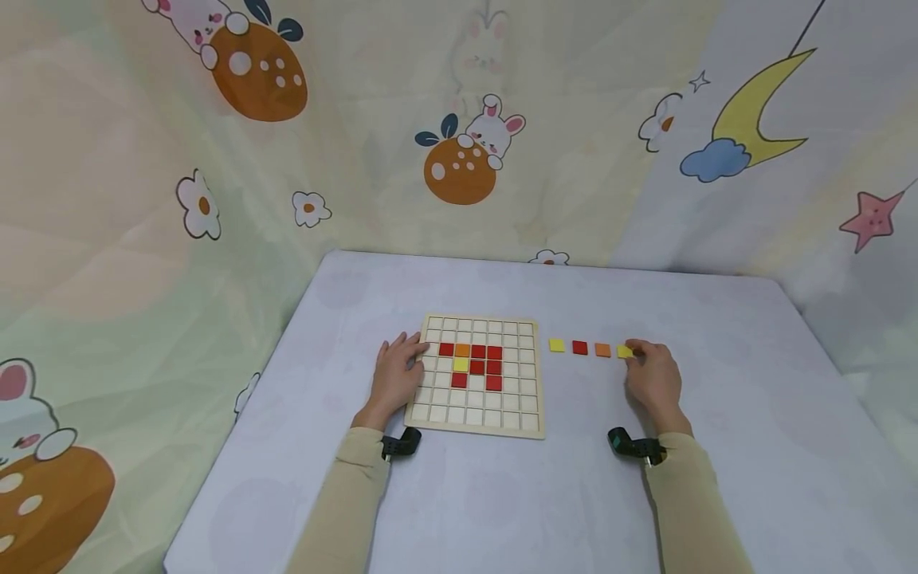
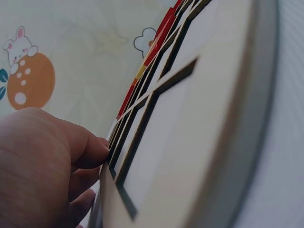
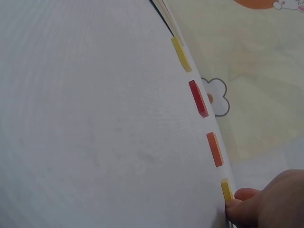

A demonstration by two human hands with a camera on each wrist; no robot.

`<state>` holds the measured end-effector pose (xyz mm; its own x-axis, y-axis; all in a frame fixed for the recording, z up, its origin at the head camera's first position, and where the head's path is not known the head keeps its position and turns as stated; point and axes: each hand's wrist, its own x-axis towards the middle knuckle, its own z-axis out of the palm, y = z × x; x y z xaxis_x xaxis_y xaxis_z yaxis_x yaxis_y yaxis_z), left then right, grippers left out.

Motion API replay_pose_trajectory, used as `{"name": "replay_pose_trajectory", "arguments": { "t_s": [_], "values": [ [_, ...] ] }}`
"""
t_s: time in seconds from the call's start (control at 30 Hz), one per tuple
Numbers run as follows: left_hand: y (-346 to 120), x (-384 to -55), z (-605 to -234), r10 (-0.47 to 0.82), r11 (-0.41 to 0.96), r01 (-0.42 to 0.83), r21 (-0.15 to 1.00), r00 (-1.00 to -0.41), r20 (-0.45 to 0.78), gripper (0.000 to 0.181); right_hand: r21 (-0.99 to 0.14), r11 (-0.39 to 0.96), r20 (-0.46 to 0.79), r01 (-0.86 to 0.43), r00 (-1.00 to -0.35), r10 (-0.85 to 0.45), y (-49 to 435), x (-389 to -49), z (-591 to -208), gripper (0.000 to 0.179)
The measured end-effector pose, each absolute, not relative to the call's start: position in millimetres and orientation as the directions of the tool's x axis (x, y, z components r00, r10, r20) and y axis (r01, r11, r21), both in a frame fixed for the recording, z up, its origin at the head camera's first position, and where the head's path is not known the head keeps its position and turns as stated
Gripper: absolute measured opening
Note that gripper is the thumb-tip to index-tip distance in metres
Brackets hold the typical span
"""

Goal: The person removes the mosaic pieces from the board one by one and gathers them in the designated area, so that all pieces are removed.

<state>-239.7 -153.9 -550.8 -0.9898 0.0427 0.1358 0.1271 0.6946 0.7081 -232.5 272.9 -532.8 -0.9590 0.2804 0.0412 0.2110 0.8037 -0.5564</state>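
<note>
A square wooden grid board (image 1: 473, 431) lies on the table, with several red tiles (image 1: 494, 383), one orange tile (image 1: 462, 351) and one yellow tile (image 1: 460, 364) in its cells. My left hand (image 1: 396, 375) rests at the board's left edge, its fingertips touching the rim. To the right of the board is a row of loose tiles: yellow (image 1: 556, 345), red (image 1: 579, 347), orange (image 1: 603, 350) and, at the right end, another yellow tile (image 3: 226, 189). My right hand (image 1: 654, 381) pinches this end tile between thumb and finger, partly covering it. Whether the tile is lifted I cannot tell.
The white table (image 1: 516, 510) reaches past both forearms. Its back edge meets a printed cloth wall (image 1: 574, 183) with rabbits, flowers and a moon. A dark wrist camera (image 1: 403, 443) sits on the left wrist, another camera (image 1: 622, 443) on the right.
</note>
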Motion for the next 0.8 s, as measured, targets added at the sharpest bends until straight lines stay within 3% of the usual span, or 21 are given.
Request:
{"name": "replay_pose_trajectory", "arguments": {
  "t_s": [0.4,0.63,0.8],
  "values": [
    [-155,-238,-548,0.045,0.699,0.138,0.701,-0.988,0.150,0.038,-0.669,0.718,0.139,0.193,-0.917,0.375,258,-226,-528,0.037],
    [-155,-238,-545,0.043,0.697,0.124,0.706,-0.990,0.131,0.038,-0.706,0.706,0.286,0.055,-0.890,0.355,228,-229,-532,0.026],
    [-155,-236,-547,0.039,0.698,0.120,0.706,-0.991,0.130,0.038,-0.728,0.686,0.302,-0.001,-0.898,0.319,200,-223,-537,0.022]
  ]
}}
